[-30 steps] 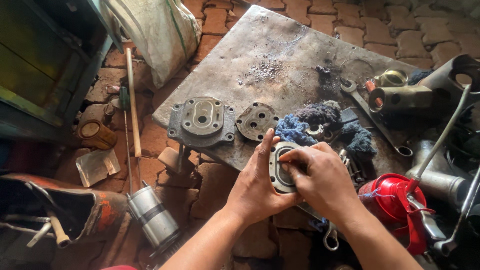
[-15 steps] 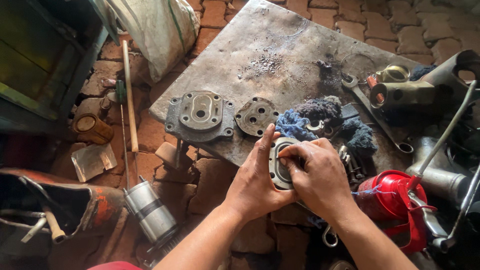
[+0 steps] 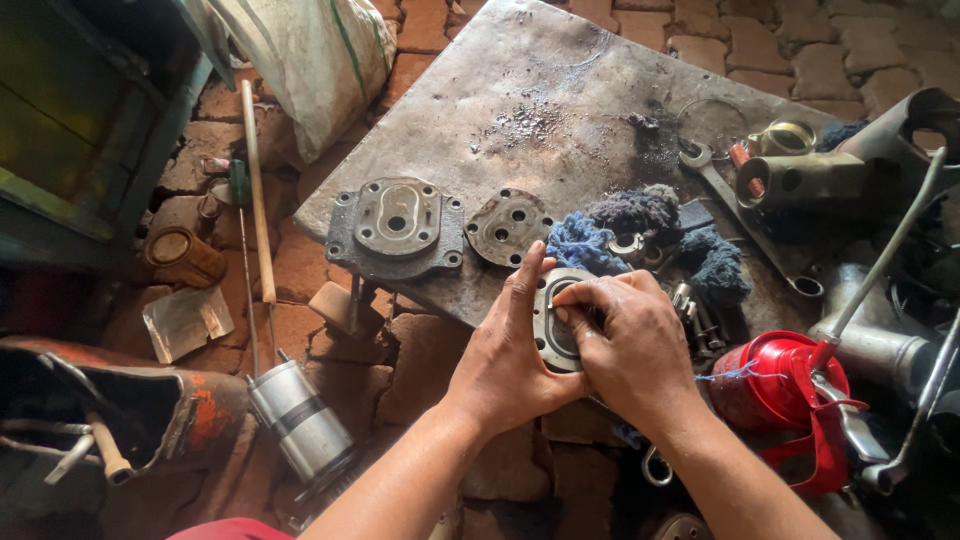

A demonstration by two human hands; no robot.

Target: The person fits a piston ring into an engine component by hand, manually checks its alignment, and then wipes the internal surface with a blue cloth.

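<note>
Metal plate [image 3: 553,325] pinched between left hand [image 3: 505,365] and right hand [image 3: 635,350].

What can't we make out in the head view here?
- Metal plate: mostly covered by the left hand and right hand; its right side and back unseen.
- Parts under the blue rag: buried.
- Red container: contents not visible.
- Dark casing: cut by right edge.
</note>
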